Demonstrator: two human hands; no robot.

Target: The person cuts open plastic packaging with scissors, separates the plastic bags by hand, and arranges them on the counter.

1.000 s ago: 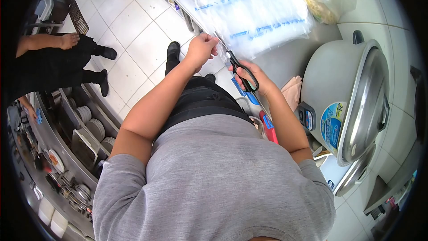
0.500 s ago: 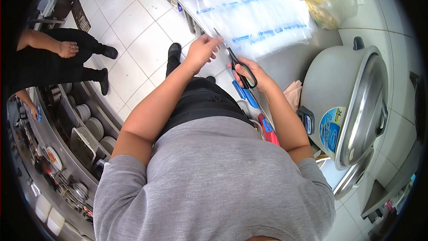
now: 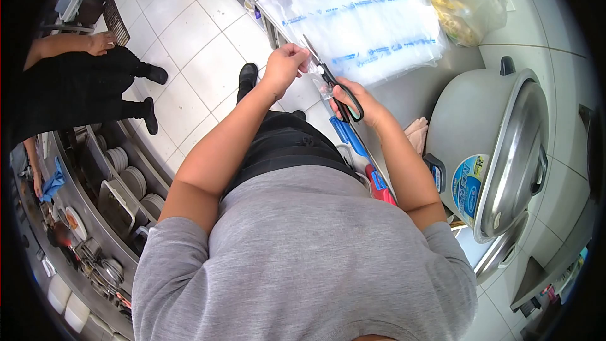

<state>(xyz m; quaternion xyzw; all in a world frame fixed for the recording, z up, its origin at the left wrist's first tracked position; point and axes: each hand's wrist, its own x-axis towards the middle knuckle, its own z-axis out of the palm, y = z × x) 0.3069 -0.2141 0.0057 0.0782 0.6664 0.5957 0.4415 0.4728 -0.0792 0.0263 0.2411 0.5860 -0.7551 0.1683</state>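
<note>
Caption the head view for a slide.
Right hand holding black-handled scissors, left hand close by, at a metal counter bearing blue-printed plastic.

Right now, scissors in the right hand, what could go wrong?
Finger nick: the left hand is close beside the scissors in the right hand, so a slip could catch its fingertips.
Stray cut: the blade tips appear near the edge of the plastic stack and might snag it.
</note>
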